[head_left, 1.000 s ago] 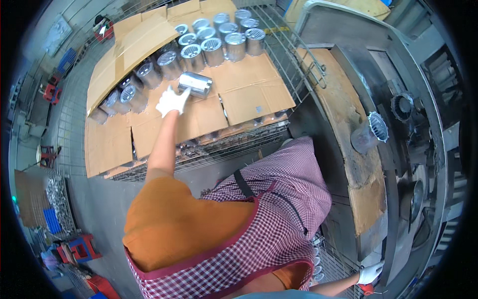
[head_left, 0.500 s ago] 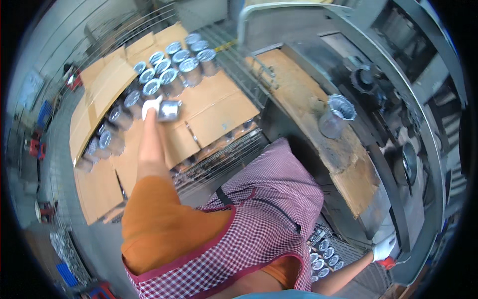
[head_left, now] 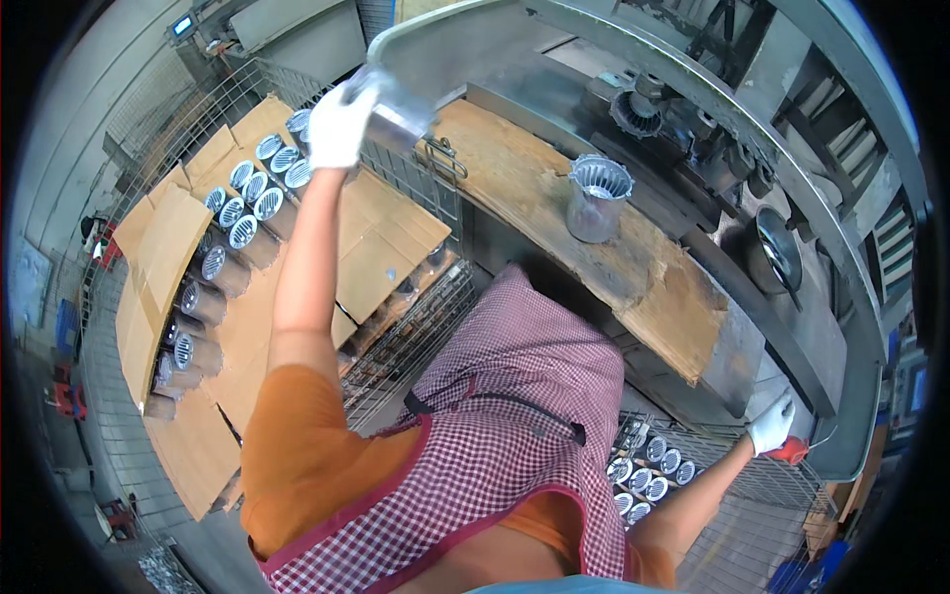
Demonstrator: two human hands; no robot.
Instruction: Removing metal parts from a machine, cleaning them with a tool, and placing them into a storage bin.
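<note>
My left hand (head_left: 338, 129), in a white glove, is closed on a grey metal cylinder (head_left: 401, 114), which is smeared by motion. I hold it above the far end of the cardboard and the wire basket's rim. A similar metal cylinder (head_left: 597, 203) with a toothed rim stands upright on the worn wooden board (head_left: 663, 287). At the lower right, my gloved right hand (head_left: 771, 426) is beside a red knob (head_left: 790, 451) at the machine's edge. Its fingers look stretched out, with nothing visible in them; contact with the knob is unclear.
Cardboard sheets (head_left: 391, 233) in the left wire basket (head_left: 426, 307) bear rows of metal cylinders (head_left: 252, 238). A curved machine guard (head_left: 693, 54) arches over the right side. Behind the board sits a metal pan (head_left: 775, 247). More cylinders (head_left: 655, 485) lie in a lower right basket.
My left hand has lifted the cylinder off the cardboard and carried it away toward the machine. The view has shifted. My right hand remains near the red knob.
</note>
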